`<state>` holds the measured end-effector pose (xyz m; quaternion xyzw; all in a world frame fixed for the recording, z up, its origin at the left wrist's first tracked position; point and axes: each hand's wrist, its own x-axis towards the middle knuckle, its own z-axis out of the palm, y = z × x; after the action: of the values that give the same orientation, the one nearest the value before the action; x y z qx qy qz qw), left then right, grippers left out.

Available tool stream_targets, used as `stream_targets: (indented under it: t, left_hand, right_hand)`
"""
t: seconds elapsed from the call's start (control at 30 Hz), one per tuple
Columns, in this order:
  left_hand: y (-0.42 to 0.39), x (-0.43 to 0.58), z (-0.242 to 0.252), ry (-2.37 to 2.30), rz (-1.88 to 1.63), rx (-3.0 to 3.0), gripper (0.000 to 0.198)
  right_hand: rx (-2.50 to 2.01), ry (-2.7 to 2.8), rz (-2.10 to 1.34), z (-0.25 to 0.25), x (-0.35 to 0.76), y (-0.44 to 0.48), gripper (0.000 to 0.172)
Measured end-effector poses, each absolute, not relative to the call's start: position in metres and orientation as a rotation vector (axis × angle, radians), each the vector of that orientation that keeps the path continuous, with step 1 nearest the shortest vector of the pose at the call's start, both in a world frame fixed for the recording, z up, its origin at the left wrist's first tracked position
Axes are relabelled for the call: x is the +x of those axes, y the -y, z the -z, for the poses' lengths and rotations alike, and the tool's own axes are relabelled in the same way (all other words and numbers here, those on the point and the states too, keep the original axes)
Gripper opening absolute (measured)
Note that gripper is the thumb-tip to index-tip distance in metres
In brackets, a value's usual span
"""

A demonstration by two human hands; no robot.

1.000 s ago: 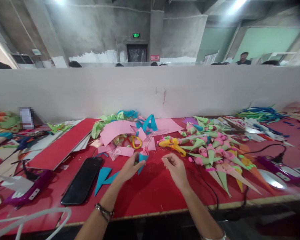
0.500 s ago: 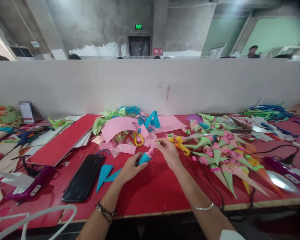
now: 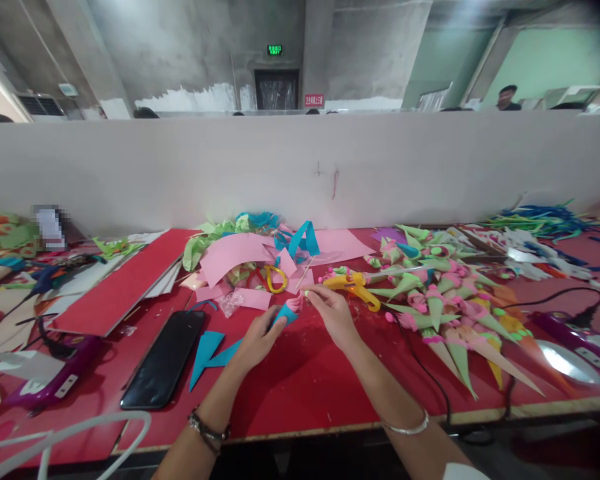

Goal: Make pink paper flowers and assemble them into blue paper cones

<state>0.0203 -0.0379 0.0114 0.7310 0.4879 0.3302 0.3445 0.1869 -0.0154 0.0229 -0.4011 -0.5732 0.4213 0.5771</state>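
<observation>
My left hand (image 3: 257, 342) is closed round a small blue paper cone (image 3: 285, 313) with a pink top, held tilted above the red table (image 3: 300, 387). My right hand (image 3: 330, 312) pinches at the cone's pink top with its fingertips, which touch it. What the fingertips hold, if anything, is too small to make out. A yellow glue gun (image 3: 351, 287) lies just beyond my right hand. Blue paper offcuts (image 3: 207, 350) lie to the left of my left hand.
A black phone (image 3: 165, 357) lies left of the offcuts. Pink sheets and yellow-handled scissors (image 3: 273, 279) sit behind my hands. A heap of finished cones (image 3: 440, 300) fills the right. Purple glue guns (image 3: 575, 333) (image 3: 55, 380) and cables lie at both sides. A grey partition (image 3: 300, 167) runs along the back.
My right hand went from resting on the table to the pile near the yellow glue gun, then back to the cone's top. My left hand turned the cone to a tilt.
</observation>
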Motion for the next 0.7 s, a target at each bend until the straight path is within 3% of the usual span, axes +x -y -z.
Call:
stream_targets:
  t: [0.23, 0.7]
  left_hand:
    - [0.039, 0.019, -0.0098, -1.31, -0.801, 1.981, 0.044]
    - [0.0399, 0.0192, -0.0112, -1.278, -0.846, 1.946, 0.038]
  right_hand:
    - [-0.896, 1.371, -1.024, -0.0201, 0.1847, 0.0157, 0.022]
    - [-0.948, 1.385, -1.013, -0.0192, 0.1769, 0.0206, 0.028]
